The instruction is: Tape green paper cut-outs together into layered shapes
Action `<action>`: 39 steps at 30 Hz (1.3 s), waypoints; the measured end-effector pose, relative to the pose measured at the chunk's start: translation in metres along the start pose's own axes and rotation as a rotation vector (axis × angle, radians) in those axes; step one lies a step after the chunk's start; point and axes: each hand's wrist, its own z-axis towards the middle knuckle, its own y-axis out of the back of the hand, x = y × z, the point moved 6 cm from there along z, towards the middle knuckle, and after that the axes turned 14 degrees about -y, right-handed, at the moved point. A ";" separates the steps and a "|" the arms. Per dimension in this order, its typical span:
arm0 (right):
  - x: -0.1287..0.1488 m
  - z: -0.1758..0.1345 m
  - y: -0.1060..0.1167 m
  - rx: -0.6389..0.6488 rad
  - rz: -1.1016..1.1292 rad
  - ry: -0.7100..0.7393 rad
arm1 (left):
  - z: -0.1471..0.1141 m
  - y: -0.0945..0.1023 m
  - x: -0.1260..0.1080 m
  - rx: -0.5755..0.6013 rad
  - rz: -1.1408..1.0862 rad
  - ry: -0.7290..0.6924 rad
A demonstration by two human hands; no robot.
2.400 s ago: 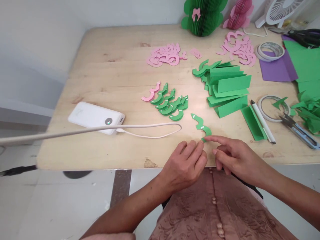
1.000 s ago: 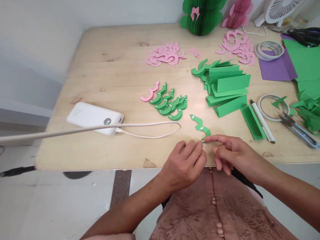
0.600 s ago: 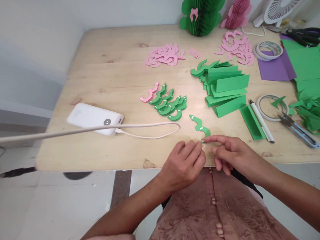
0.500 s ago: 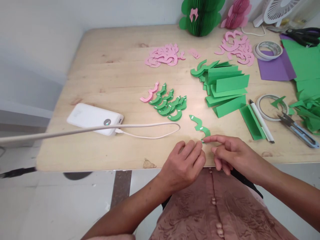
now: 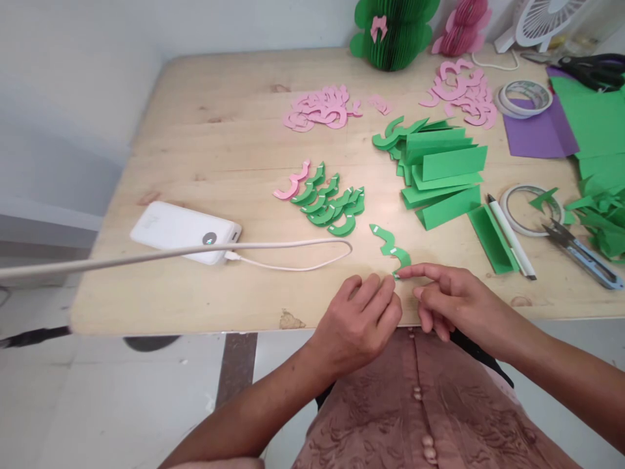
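A wavy green paper cutout with small white patches lies flat near the table's front edge. The index finger of my right hand stretches out and touches the cutout's lower end, while its other fingers curl loosely apart. Against that same end rests my left hand, closed, with the fingers bent together. Its thumb and whatever it may pinch are hidden. Beyond them sits a group of similar green cutouts with white patches, next to a pink cutout.
A white power bank with a cable lies at left. Folded green paper strips, a marker, tape rolls and a box cutter are on the right. Pink cutouts lie farther back.
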 end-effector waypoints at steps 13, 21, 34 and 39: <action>-0.003 -0.002 -0.001 -0.045 -0.047 0.067 | -0.001 -0.001 0.000 -0.005 -0.001 -0.011; -0.006 -0.003 -0.002 -0.070 -0.082 0.091 | -0.002 0.000 0.000 -0.024 0.005 -0.011; -0.003 -0.002 0.000 -0.083 -0.061 0.081 | -0.001 0.003 -0.001 -0.025 -0.011 -0.010; -0.003 -0.001 0.000 -0.073 -0.059 0.073 | -0.001 0.002 -0.001 -0.016 -0.019 -0.004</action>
